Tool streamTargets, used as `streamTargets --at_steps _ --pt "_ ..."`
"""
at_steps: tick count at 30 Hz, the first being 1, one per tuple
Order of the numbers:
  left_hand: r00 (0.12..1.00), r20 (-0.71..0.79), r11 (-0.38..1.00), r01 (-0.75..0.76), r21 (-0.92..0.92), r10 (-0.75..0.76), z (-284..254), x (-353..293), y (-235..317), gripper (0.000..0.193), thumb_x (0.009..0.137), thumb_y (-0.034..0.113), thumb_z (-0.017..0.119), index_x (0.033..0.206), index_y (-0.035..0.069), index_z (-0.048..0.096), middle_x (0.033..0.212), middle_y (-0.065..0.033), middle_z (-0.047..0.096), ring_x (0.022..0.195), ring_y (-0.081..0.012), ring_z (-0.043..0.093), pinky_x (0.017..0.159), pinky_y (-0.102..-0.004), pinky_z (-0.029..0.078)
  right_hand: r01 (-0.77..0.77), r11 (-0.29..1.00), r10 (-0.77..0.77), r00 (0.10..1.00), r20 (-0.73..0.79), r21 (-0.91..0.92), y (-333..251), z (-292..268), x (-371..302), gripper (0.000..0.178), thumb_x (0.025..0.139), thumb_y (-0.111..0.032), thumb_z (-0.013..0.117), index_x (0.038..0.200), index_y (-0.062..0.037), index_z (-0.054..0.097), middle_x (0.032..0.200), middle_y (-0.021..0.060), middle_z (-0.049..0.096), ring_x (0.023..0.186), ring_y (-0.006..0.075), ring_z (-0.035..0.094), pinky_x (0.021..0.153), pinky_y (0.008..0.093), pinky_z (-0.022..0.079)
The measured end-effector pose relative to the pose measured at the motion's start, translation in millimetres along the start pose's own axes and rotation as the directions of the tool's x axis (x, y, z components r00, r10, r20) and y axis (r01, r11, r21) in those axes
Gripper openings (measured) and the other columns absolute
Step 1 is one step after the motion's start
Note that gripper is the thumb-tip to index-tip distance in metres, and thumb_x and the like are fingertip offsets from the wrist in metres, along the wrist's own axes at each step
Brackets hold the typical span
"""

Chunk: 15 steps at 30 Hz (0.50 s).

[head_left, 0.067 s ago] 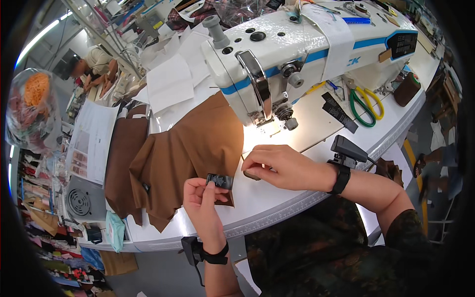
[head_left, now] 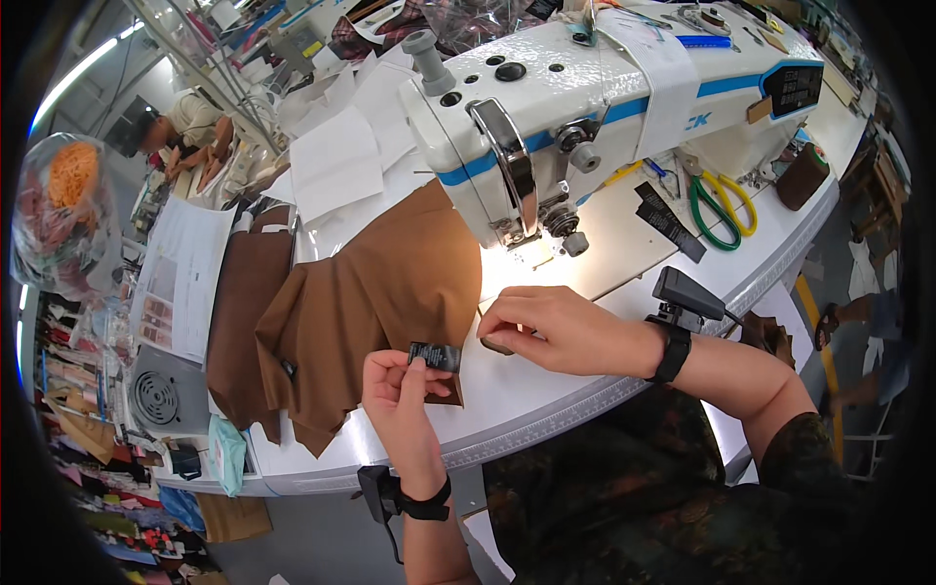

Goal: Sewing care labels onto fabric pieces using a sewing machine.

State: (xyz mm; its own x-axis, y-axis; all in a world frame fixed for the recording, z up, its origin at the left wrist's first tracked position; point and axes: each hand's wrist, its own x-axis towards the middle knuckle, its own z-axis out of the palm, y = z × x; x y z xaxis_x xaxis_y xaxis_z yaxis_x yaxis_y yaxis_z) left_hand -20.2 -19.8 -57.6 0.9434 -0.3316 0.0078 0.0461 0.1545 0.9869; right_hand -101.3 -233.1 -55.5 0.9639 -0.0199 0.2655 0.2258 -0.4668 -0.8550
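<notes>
My left hand (head_left: 402, 405) pinches a small black fabric label (head_left: 436, 357) with pale print between thumb and fingers, over the front edge of a brown cloth piece (head_left: 366, 283). The cloth lies in folds on the white table, its far end reaching beside the sewing machine (head_left: 531, 127). To the right, my right hand (head_left: 570, 331) is closed, thumb against fingertips, just in front of the lit needle area. A small dark brown thing shows under its fingertips, too covered to name. The two hands are a little apart.
Green-and-yellow handled scissors (head_left: 717, 207), a strip of black labels (head_left: 669, 222) and a brown thread spool (head_left: 802, 177) lie right of the needle. Printed sheets (head_left: 175, 278) and darker brown cloth (head_left: 249, 307) sit at left. A ruler tape (head_left: 546, 426) lines the table edge. Another person (head_left: 190, 127) works far left.
</notes>
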Motion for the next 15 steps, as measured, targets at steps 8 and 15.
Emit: streamTargets --at_steps 8,15 --pt "1.000 0.009 1.000 -0.004 -0.009 0.004 -1.9 1.1 -2.4 0.011 0.100 -0.005 0.062 0.105 0.003 0.056 0.089 -0.0080 0.071 0.079 -0.0131 0.071 0.069 -0.0252 0.055 0.014 1.000 -0.014 1.000 0.009 -0.011 0.4 -0.2 0.5 0.012 0.101 -0.011 0.064 0.108 -0.0033 0.068 0.099 0.0119 0.069 0.088 0.0322 0.069 0.077 0.0414 0.055" --pt "0.999 0.040 1.000 -0.003 -0.015 0.003 -1.6 1.6 -2.6 0.018 0.097 -0.009 0.063 0.109 0.003 0.056 0.094 -0.0073 0.071 0.082 -0.0124 0.070 0.071 -0.0254 0.056 0.007 1.000 -0.007 1.000 0.014 -0.017 0.0 -1.6 0.1 0.012 0.101 -0.012 0.064 0.107 -0.0035 0.069 0.099 0.0120 0.069 0.087 0.0328 0.069 0.077 0.0415 0.055"
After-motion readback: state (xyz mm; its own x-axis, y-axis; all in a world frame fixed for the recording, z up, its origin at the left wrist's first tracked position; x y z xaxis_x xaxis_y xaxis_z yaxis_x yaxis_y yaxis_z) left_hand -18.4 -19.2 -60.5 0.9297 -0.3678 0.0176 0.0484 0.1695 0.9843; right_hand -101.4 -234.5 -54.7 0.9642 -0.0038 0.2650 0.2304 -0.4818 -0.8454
